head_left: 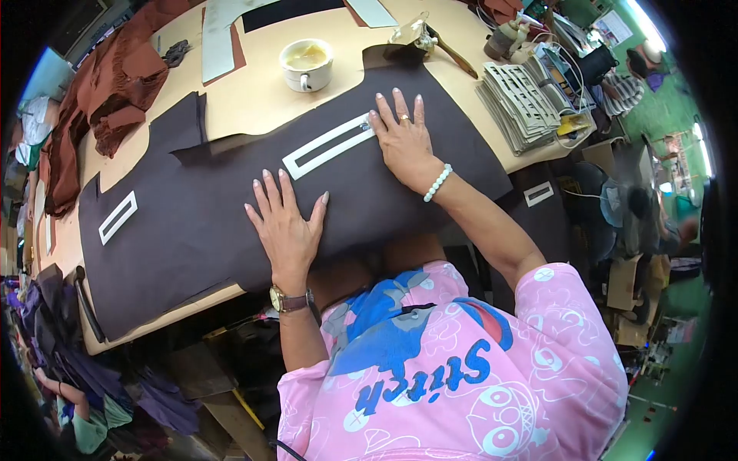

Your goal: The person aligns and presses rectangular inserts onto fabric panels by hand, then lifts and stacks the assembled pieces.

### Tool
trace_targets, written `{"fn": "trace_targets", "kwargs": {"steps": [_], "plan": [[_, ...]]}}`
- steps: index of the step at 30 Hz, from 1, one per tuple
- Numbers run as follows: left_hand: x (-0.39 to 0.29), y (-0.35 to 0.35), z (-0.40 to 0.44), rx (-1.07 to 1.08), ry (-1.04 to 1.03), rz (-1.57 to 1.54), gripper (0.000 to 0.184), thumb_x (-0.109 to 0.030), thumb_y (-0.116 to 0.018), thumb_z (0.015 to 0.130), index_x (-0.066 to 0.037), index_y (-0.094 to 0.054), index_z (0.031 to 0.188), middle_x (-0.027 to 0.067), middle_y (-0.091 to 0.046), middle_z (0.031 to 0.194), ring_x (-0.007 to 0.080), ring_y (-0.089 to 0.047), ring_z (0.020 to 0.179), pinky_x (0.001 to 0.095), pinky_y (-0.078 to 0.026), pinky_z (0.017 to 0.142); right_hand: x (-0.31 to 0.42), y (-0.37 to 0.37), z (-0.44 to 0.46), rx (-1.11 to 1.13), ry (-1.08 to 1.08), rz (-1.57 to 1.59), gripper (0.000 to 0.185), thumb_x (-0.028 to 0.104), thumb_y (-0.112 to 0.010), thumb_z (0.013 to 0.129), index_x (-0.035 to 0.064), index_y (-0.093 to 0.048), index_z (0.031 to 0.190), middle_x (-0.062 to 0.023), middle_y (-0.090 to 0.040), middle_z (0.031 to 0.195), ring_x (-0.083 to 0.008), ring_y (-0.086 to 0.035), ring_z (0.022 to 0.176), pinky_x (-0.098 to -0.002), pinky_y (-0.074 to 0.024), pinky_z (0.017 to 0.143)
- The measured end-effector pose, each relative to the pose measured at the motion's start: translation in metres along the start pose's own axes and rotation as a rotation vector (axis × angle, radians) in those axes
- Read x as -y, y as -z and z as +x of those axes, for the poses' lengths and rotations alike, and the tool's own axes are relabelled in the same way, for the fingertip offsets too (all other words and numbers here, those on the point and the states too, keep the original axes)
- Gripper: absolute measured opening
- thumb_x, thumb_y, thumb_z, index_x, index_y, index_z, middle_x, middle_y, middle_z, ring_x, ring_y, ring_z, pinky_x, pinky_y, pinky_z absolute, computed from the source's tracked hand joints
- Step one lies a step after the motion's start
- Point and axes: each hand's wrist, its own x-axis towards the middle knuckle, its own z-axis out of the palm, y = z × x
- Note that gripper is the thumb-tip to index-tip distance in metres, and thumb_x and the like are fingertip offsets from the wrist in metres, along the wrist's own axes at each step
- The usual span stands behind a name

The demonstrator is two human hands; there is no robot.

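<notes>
A large dark brown sheet (223, 215) of material lies spread over the table. My left hand (289, 230) rests flat on it with fingers spread, below the left end of a long white rectangular frame (314, 156). The frame has an open slot along its middle. My right hand (403, 146) lies with fingers apart at the frame's right end, the thumb side touching it or just over it. A shorter white slotted frame (118, 218) sits on the sheet's left part. Neither hand grips anything.
Beyond the sheet stands a white cup (306, 66) with yellowish contents. A brush (453, 56) lies to its right, near stacked slotted templates (520, 104). Reddish-brown cloth (127, 84) is heaped at the far left. A black curved object (89, 306) sits at the table's left edge.
</notes>
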Motion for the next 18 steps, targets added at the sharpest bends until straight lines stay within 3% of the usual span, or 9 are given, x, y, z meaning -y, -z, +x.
{"fn": "trace_targets", "kwargs": {"steps": [1,7,18], "plan": [[0.0,0.0,0.0,0.003,0.001,0.0,0.072,-0.051,-0.053,0.085,0.0,-0.04,0.134,0.0221,-0.033,0.141,0.0382,-0.029,0.131,0.0572,-0.022,0.104,0.002,0.005,-0.002,-0.003,-0.003,-0.015,0.046,0.015,-0.042,0.088,0.002,-0.043,0.131,-0.0161,-0.027,0.144,-0.0361,-0.019,0.136,-0.0583,-0.0122,0.108],[0.001,0.0,0.001,0.006,0.0,0.008,0.072,-0.052,-0.051,0.086,0.0,-0.039,0.134,0.0218,-0.032,0.142,0.038,-0.028,0.132,0.0568,-0.021,0.105,0.01,0.02,-0.015,0.008,0.074,-0.137,0.047,0.017,-0.046,0.087,0.0,-0.045,0.13,-0.0152,-0.026,0.145,-0.0352,-0.019,0.136,-0.0578,-0.0127,0.108],[0.003,-0.001,-0.001,0.036,-0.004,-0.01,0.072,-0.052,-0.048,0.088,0.0,-0.037,0.136,0.0216,-0.03,0.143,0.0376,-0.025,0.134,0.0558,-0.018,0.106,-0.001,0.009,0.004,0.091,0.103,-0.36,0.054,0.025,-0.041,0.091,0.0118,-0.029,0.142,-0.0122,-0.025,0.147,-0.0356,-0.018,0.137,-0.0568,-0.0071,0.109]]}}
